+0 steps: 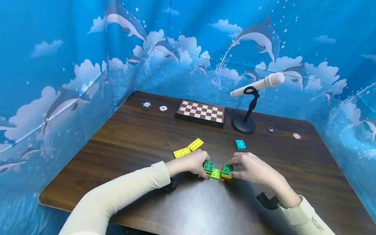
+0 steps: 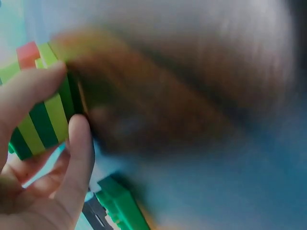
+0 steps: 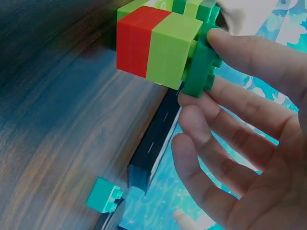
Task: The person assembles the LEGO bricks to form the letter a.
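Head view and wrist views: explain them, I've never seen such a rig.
No machine here: a person works barehanded, with a left grip and a right grip. The wide picture is taken from the head, the close ones from each wrist. On the table are yellow bricks, a turquoise brick, four chips, a checkered board and a microphone on a stand. The left grip holds one end of a brick build; the right grip pinches a green brick atop its other end.

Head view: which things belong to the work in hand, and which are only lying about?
Belong to the work:
brick assembly, held by left hand and right hand
yellow bricks, turquoise brick (probably, as loose pieces)

Lying about:
chessboard
microphone
stand
poker chips
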The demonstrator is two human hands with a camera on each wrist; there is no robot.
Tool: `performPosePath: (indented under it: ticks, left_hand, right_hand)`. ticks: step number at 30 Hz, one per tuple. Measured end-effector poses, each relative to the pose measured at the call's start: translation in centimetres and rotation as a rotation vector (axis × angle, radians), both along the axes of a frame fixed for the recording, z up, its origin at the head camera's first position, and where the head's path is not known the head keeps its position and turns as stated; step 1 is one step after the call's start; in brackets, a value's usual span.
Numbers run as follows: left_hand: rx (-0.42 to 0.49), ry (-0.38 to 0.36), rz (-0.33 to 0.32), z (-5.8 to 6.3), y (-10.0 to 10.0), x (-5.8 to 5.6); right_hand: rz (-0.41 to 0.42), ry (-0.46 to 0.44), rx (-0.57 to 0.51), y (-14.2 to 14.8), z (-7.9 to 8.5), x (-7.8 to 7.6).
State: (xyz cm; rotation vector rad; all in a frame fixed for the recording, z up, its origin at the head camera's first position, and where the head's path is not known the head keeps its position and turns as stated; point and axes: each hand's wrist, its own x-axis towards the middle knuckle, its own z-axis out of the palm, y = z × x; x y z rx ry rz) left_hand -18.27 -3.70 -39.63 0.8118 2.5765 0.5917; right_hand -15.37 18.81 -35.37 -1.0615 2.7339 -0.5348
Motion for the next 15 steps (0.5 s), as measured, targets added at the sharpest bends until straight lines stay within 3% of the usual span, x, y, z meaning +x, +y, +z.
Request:
performPosePath:
  ticks: [3,8,11,15]
  left_hand:
    - [0.027,0.016,0.044,-0.3,-0.3,0.9]
    - [0.031,0.124,0.076,-0.9,-0.3,2.7]
    - [0.014,0.180,0.095,-1.0,-0.1,3.5]
    - [0.005,0.187,0.146,-0.8,0.2,4.1]
  right_hand:
    - [-0.007,0.025,0.029,-0.3,-0.1,0.2]
    - [-0.006,0.082,0.092,-0.8,0.1,0.7]
    - [0.006,0.078,0.106,-0.9,0.4,0.7]
    - [0.018,0.037,0.077,-0.7,0.6,0.3]
